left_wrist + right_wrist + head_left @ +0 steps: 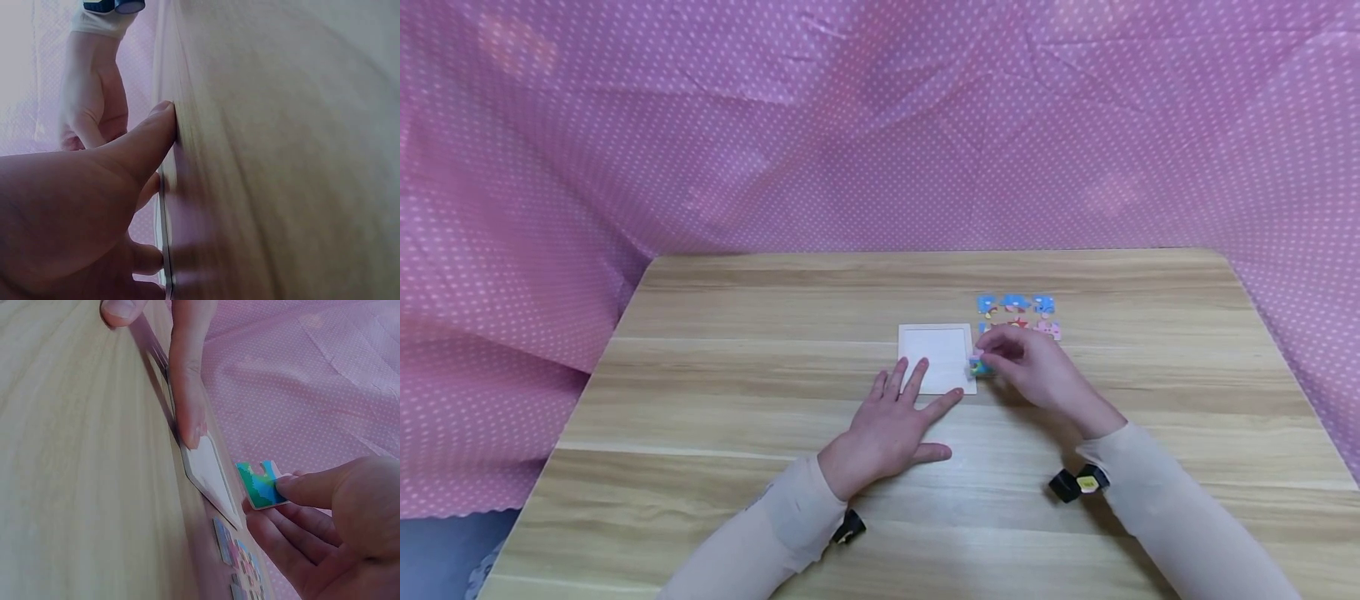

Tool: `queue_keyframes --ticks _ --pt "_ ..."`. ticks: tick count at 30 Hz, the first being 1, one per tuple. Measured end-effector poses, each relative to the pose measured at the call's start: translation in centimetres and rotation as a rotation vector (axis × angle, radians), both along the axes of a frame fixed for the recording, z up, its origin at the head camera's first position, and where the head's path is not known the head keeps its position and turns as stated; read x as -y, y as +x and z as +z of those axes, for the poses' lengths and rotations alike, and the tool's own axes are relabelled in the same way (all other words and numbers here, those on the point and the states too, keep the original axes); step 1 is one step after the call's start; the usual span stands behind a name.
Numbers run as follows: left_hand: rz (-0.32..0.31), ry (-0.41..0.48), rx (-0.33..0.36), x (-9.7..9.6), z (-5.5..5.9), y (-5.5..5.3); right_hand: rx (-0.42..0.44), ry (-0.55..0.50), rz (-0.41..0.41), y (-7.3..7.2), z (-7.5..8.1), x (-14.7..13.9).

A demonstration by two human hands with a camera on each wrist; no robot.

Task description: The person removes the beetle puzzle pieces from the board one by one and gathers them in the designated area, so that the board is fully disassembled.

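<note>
A white square puzzle frame point(936, 346) lies flat on the table. My left hand point(887, 429) spreads its straight fingers over the frame's lower edge, the fingertips resting on it and the thumb out over the wood. Just above the frame's right border, my right hand point(1033, 367) pinches a puzzle piece point(259, 487) between thumb and fingers. The right wrist view shows that piece with a green and blue print, a notch in its top side and one pinkish corner under the thumb. In the head view the fingers partly cover it.
Several loose puzzle pieces point(1015, 302) lie in rows behind and right of the frame, blue ones at the back, pink and red ones point(1047, 330) nearer. The right hand hides part of them. A pink dotted curtain point(880, 150) hangs behind the wooden table point(737, 333).
</note>
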State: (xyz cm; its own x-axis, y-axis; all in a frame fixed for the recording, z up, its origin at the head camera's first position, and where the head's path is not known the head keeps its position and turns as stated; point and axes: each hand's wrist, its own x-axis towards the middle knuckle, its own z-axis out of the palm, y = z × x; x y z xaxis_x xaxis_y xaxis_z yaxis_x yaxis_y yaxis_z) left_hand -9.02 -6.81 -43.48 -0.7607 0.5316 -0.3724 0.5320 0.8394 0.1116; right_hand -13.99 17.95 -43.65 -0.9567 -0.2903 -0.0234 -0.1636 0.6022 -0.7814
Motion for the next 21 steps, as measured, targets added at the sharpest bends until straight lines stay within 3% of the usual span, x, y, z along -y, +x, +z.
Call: queue_keyframes --ticks 14,21 --pt "-0.001 -0.005 -0.003 -0.1 -0.3 0.0 -0.045 -0.011 -0.033 0.8 -0.1 -2.6" --pt "0.003 -0.008 0.003 -0.2 -0.4 0.0 -0.019 -0.008 -0.063 1.0 -0.1 -4.3"
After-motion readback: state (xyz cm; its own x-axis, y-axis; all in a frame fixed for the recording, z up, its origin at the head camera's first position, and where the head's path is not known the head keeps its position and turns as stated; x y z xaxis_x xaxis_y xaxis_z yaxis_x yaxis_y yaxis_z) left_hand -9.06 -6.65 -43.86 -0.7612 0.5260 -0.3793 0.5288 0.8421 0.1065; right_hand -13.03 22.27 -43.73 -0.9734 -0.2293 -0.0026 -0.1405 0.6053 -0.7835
